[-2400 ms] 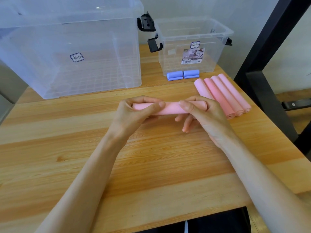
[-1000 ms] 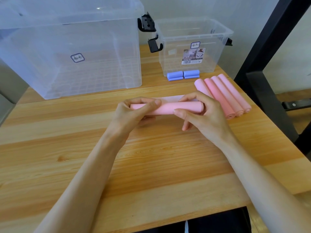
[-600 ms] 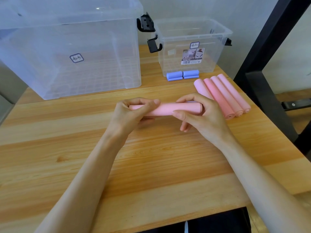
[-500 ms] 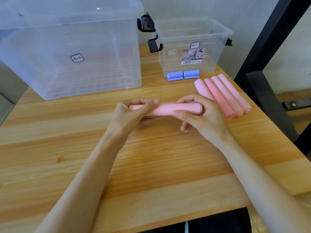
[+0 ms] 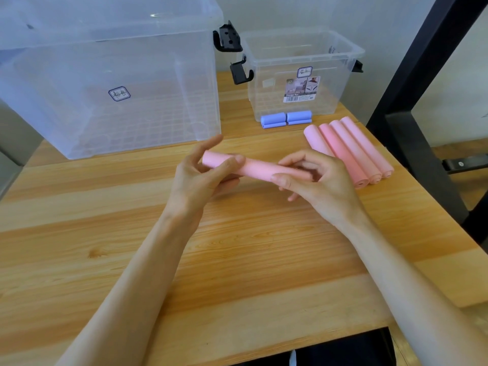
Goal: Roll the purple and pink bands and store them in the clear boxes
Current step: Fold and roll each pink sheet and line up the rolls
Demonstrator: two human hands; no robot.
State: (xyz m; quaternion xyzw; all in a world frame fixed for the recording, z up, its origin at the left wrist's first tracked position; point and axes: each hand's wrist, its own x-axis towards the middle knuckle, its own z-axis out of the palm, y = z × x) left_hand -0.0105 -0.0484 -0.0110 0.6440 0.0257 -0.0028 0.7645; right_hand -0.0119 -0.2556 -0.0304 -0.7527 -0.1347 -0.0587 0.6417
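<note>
both hands hold a pink roll (image 5: 260,169) just above the table (image 5: 237,247): left hand (image 5: 200,175) pinches one end with its forefinger lifted, right hand (image 5: 314,178) has fingers curled round the other. four pink rolls (image 5: 348,151) and the purple rolls (image 5: 286,118) lie outside; big box (image 5: 111,75) and small box (image 5: 303,72) look empty, so storing seems left. pale wall, black frame (image 5: 412,83) to the right

A light striped-grain wooden counter (image 5: 237,247) stands against a plain white wall (image 5: 290,11); a black metal frame (image 5: 412,83) rises at right.
</note>
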